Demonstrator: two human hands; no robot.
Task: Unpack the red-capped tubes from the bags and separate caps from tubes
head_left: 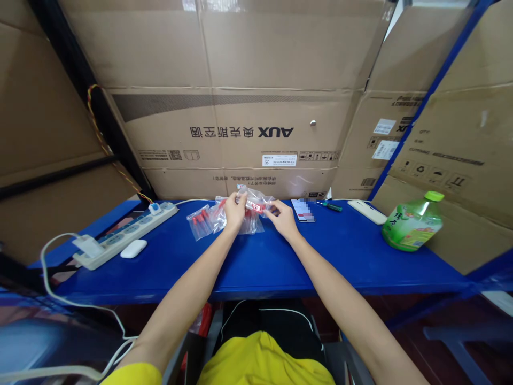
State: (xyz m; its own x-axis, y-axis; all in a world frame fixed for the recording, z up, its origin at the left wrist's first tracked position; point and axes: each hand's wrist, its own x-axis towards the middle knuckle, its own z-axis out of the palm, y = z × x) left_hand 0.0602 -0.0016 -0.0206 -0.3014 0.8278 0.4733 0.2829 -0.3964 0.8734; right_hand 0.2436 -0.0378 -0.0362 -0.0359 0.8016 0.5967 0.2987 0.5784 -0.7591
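Observation:
Between my two hands is a clear plastic bag (255, 199) with something red inside. My left hand (235, 210) grips its left side, thumb pressed against the fingers. At the bag's right end, my right hand (281, 216) pinches the plastic near the red part. Below and to the left of the hands, more clear bags (201, 222) with red pieces lie on the blue tabletop (260, 267). What exactly the red pieces are is too small to make out.
A power strip (132, 235) and a white earbud case (133, 248) lie at left. To the right are a phone (303, 210), a green screwdriver (332, 206), a white power bank (367, 212) and a green bottle (414, 222). Cardboard panels (240, 64) enclose the back.

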